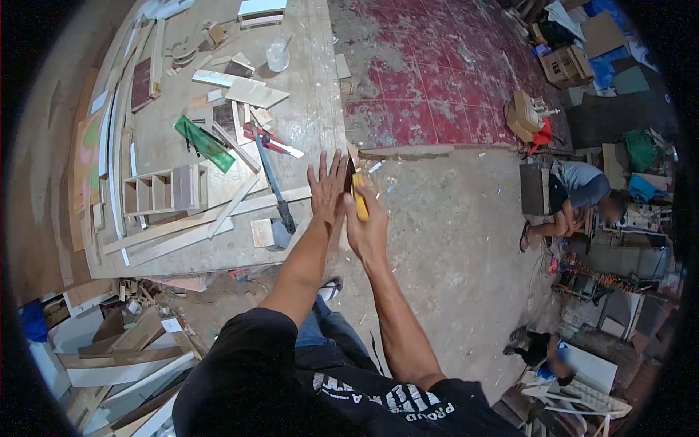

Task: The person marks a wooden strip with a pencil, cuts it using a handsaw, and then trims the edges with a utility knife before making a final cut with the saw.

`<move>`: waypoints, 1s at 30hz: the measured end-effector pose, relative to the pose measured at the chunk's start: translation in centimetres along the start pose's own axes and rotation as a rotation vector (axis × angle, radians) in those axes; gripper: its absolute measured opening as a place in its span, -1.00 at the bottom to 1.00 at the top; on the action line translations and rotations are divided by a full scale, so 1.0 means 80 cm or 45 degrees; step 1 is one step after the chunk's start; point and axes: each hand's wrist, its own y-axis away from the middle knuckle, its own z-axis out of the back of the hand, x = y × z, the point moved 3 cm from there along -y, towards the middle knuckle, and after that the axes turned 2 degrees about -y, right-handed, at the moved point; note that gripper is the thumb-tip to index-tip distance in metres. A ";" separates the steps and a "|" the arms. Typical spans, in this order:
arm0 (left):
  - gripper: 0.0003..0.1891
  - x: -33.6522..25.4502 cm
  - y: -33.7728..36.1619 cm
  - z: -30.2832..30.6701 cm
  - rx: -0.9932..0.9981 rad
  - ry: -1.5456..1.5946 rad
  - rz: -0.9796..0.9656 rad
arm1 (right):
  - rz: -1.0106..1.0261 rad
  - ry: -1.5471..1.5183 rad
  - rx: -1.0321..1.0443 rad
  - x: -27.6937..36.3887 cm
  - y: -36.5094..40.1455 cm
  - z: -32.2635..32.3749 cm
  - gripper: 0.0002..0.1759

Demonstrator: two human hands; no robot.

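Note:
My right hand (368, 222) is wrapped round the yellow handle (361, 198) of a tool whose dark narrow blade points away, at the table's right edge. Beside it, my left hand (328, 188) lies flat with fingers spread, over the end of a light wood strip (297, 194) on the worktable (309, 109). Left of my hands are a long blue tool with a black grip (273, 182), a red-handled tool (268, 140) and a green tool (205, 144). What lies under my left palm is hidden.
A small wooden rack (164, 191), long strips and a clear cup (277, 55) are on the table. Wood scraps (127, 364) lie at the lower left. Two people (579, 186) are at the right, one above the other, among boxes (566, 67) and panels.

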 end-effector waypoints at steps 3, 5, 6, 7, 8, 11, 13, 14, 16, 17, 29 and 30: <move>-0.37 -0.004 -0.001 0.011 -0.014 0.077 0.052 | 0.170 -0.150 -0.099 -0.062 0.072 0.011 -0.56; -0.41 -0.005 0.000 0.021 0.009 0.181 0.075 | 0.109 -0.173 -0.083 -0.079 0.073 0.022 -0.58; -0.41 -0.005 0.002 0.025 0.021 0.208 0.071 | 0.043 -0.202 -0.075 -0.074 0.077 0.028 -0.59; -0.41 -0.003 0.000 0.027 0.023 0.230 0.061 | 0.037 -0.215 -0.077 -0.051 0.082 0.036 -0.59; -0.32 -0.004 -0.001 0.020 0.026 0.101 0.037 | 0.002 -0.131 -0.042 -0.010 0.086 0.051 -0.58; -0.14 -0.003 0.001 0.028 0.049 0.171 0.031 | -0.220 -0.057 0.062 0.087 0.120 0.097 -0.56; -0.07 -0.003 0.002 0.023 0.049 0.158 0.026 | -0.388 -0.090 0.111 0.097 0.124 0.102 -0.56; 0.00 -0.004 0.000 0.021 0.047 0.138 0.028 | -0.228 -0.055 0.061 0.099 0.114 0.101 -0.57; 0.01 0.001 -0.010 0.033 0.064 0.168 0.039 | 0.002 0.022 0.029 0.075 0.066 0.086 -0.59; 0.03 -0.001 0.002 0.034 0.117 0.200 0.023 | 0.033 0.068 0.038 0.044 0.034 0.069 -0.60; -0.34 -0.005 -0.005 0.021 0.065 0.320 0.122 | 0.304 -0.156 -0.170 -0.100 0.047 0.018 -0.61; -0.36 -0.005 -0.005 0.017 0.054 0.252 0.113 | 0.226 -0.148 -0.091 -0.093 0.046 0.021 -0.61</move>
